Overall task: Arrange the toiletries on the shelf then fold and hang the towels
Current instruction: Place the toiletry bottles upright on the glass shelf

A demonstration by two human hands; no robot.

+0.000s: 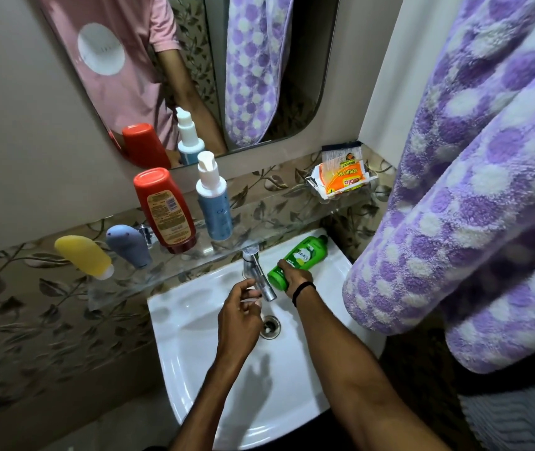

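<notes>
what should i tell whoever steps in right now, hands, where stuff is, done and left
Right hand: gripping the green bottle, which lies on the sink rim beside the tap.
Left hand: open, empty, over the basin near the tap spout.
On the glass shelf: yellow tube, blue tube, red bottle, blue pump bottle, scrub pad pack in a clear dish.
Done: those four containers stand on the shelf.
Left: put the green bottle on the shelf; fold and hang the purple dotted towel, which is draped at the right.
</notes>
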